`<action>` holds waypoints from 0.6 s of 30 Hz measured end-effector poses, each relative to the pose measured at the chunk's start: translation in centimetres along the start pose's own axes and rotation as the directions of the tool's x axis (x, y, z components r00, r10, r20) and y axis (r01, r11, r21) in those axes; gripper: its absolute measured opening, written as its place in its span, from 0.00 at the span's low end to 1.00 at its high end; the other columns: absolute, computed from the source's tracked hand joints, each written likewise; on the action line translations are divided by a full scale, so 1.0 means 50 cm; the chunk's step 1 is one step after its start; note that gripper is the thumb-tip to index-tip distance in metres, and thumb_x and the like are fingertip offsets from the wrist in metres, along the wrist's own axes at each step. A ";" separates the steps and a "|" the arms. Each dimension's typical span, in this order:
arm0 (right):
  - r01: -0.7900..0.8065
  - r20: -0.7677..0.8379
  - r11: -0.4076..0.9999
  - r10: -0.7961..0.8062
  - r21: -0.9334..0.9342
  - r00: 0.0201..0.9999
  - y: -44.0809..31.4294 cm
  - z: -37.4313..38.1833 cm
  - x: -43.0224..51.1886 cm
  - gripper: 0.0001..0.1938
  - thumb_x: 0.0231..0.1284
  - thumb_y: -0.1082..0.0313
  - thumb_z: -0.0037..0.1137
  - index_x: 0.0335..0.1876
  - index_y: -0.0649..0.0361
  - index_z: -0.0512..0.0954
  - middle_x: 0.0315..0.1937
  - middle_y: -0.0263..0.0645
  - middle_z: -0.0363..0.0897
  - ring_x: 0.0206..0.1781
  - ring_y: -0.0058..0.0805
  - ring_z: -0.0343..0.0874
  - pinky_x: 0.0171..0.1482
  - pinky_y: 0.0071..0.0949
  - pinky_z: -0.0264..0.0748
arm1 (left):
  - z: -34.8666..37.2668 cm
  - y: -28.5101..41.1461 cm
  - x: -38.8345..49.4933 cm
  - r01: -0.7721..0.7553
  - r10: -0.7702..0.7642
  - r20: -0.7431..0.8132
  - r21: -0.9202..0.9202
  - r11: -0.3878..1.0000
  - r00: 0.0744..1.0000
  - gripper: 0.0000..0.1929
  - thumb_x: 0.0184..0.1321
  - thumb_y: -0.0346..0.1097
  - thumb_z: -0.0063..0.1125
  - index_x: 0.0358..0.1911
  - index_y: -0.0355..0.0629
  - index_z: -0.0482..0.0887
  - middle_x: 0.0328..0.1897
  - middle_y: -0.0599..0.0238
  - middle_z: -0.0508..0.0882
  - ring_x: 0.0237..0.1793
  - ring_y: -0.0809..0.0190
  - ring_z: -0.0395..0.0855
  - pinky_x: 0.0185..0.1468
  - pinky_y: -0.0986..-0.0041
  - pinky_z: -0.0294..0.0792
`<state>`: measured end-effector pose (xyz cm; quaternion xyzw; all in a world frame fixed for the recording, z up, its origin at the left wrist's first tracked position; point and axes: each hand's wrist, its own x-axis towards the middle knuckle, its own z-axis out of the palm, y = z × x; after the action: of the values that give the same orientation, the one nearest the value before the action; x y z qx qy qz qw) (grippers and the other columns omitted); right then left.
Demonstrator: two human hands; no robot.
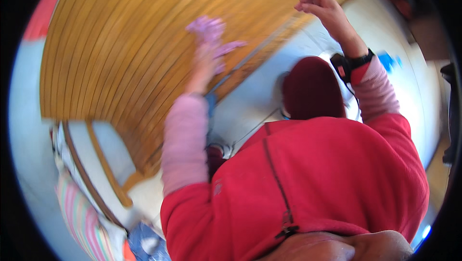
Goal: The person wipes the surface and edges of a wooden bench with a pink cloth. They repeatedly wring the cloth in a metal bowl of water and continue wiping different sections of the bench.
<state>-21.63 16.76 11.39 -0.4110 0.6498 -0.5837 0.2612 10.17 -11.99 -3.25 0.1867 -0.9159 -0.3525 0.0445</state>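
My left hand [203,56], blurred by motion, holds a crumpled pink-purple cloth [208,28] over a large brown wooden piece of furniture [119,44] with many parallel grooves. A loose strip of the cloth hangs out to the right. Whether the cloth touches the wood, I cannot tell. Beyond the wood's right edge, my right hand [318,5] is raised with its fingers curled in and nothing visible in it. A black strapped device [348,65] sits on that wrist.
Curved wooden bars [106,167] stand at the lower left, near a striped cloth [81,214] and a blue plastic-looking bag [146,241]. A blue object [388,62] lies on the pale floor [408,84] at right. A thin cord [258,125] crosses the floor near my legs.
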 end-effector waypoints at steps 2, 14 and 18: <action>-0.020 -0.139 0.963 -0.019 -0.269 0.990 0.011 -0.165 -0.117 0.09 0.69 0.70 0.55 0.49 0.63 0.75 0.43 0.37 0.83 0.51 0.24 0.80 0.55 0.22 0.73 | -0.019 -0.005 -0.074 -0.005 0.018 -0.040 0.304 0.953 0.999 0.30 0.62 0.36 0.60 0.69 0.47 0.70 0.77 0.49 0.63 0.74 0.44 0.61 0.74 0.58 0.56; -0.827 -0.505 0.503 0.797 0.251 0.331 0.319 -0.236 -0.757 0.24 0.63 0.63 0.61 0.62 0.63 0.71 0.47 0.46 0.81 0.43 0.34 0.84 0.38 0.29 0.82 | -0.027 -0.030 -0.083 0.095 -0.135 0.061 0.434 0.896 0.989 0.33 0.65 0.41 0.55 0.72 0.37 0.64 0.79 0.38 0.54 0.77 0.35 0.50 0.79 0.55 0.45; -0.719 -0.441 0.537 0.827 0.440 0.348 0.433 -0.225 -0.718 0.27 0.61 0.63 0.63 0.64 0.65 0.70 0.48 0.52 0.80 0.40 0.39 0.85 0.36 0.34 0.84 | -0.009 0.012 -0.121 0.178 -0.241 0.072 0.477 0.861 0.968 0.33 0.65 0.41 0.55 0.72 0.37 0.64 0.79 0.38 0.54 0.78 0.37 0.49 0.79 0.58 0.45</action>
<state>-16.93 52.61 -12.66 0.1803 0.7592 -0.5389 0.3172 15.67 -9.61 -2.21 0.2673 -0.9487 -0.1360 -0.0999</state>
